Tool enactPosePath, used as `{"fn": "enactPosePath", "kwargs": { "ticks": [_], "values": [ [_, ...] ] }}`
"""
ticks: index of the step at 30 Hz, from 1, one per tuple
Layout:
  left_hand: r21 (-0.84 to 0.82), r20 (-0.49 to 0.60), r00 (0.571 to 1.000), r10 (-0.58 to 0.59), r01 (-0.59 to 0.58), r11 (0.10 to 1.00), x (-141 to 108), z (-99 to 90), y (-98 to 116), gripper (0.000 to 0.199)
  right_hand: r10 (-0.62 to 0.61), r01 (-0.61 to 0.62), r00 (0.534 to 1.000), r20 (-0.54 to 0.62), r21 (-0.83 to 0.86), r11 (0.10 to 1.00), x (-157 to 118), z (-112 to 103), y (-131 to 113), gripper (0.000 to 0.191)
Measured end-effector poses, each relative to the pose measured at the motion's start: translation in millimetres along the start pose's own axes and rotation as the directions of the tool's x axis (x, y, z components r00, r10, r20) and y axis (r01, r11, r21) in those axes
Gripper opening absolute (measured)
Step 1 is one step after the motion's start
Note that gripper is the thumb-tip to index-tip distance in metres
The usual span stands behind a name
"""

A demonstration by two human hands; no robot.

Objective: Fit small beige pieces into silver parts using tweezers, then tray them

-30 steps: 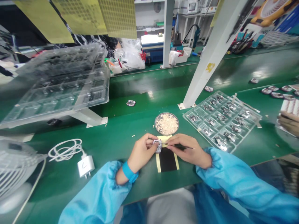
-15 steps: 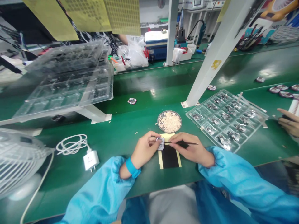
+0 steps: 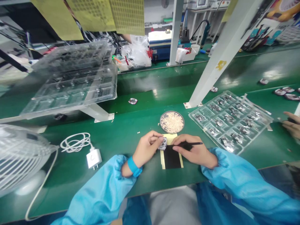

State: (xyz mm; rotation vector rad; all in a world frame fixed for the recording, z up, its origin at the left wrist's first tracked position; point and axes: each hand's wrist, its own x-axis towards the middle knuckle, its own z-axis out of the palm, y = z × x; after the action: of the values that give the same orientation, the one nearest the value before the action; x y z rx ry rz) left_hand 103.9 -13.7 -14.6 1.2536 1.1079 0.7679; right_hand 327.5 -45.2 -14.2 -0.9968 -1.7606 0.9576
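Observation:
Between the thumb and fingers of my left hand [image 3: 148, 147] is a small square electronic device [image 3: 163, 143] with rounded corners and its inside showing. My right hand [image 3: 193, 150] grips a thin dark pen-like tool, probably tweezers [image 3: 191, 143], its tip pointing left at the device; whether it touches cannot be told. Under both hands lies a black mat [image 3: 172, 158] edged with yellow tape. Just beyond it stands a round dish [image 3: 172, 122] of tiny pale and dark pieces. A blue band circles my left wrist.
To the right lies a clear compartment tray [image 3: 231, 122] of parts, near another person's hand [image 3: 292, 125]. A fan [image 3: 23, 159] and a white charger [image 3: 93, 157] with coiled cable sit left. A slanted white post [image 3: 211, 68] rises behind. Another device [image 3: 132, 101] lies further back.
The device in my left hand is turned slightly, and the tool's tip has drawn back a little to the right. The whole view has shifted slightly.

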Motion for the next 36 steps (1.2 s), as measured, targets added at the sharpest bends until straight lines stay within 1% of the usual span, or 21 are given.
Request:
{"fn": "enactPosePath", "kwargs": {
  "ticks": [4,13,20,24,28,33,36],
  "values": [
    [0.012,0.007,1.0,-0.016,0.016,1.0,0.6,-2.4,-2.3,0.034,0.02,-0.02,1.0,-0.02,0.015,1.0,-0.3,-1.1,0.1,0.013],
    [0.0,-0.014,1.0,-0.01,0.01,1.0,0.5,-1.1,-1.8,0.035,0.01,-0.01,1.0,-0.002,0.02,1.0,-0.3,0.8,1.9,0.015],
    [-0.002,-0.024,1.0,-0.007,0.006,1.0,1.7,-2.4,-1.0,0.036,-0.026,0.028,0.999,-0.024,0.122,0.992,-1.0,0.1,1.2,0.014],
    [0.001,-0.027,1.0,-0.01,0.01,1.0,1.8,-2.7,-0.2,0.035,-0.081,0.083,0.996,-0.047,0.05,0.995,-2.6,-2.2,0.4,0.019],
    [0.0,-0.035,0.999,-0.013,0.013,1.0,1.5,-2.6,-0.3,0.034,-0.112,0.112,0.993,-0.027,-0.013,0.994,-2.8,-2.7,1.7,0.023],
    [-0.009,-0.037,0.999,-0.017,0.017,1.0,1.5,-2.3,-0.8,0.034,-0.126,0.125,0.992,-0.025,-0.028,0.992,-2.4,-0.4,3.0,0.024],
    [-0.024,-0.041,0.999,-0.016,0.015,1.0,1.8,-2.0,-0.6,0.035,-0.113,0.113,0.993,-0.019,0.002,0.994,-2.7,0.9,3.5,0.021]
  ]
}}
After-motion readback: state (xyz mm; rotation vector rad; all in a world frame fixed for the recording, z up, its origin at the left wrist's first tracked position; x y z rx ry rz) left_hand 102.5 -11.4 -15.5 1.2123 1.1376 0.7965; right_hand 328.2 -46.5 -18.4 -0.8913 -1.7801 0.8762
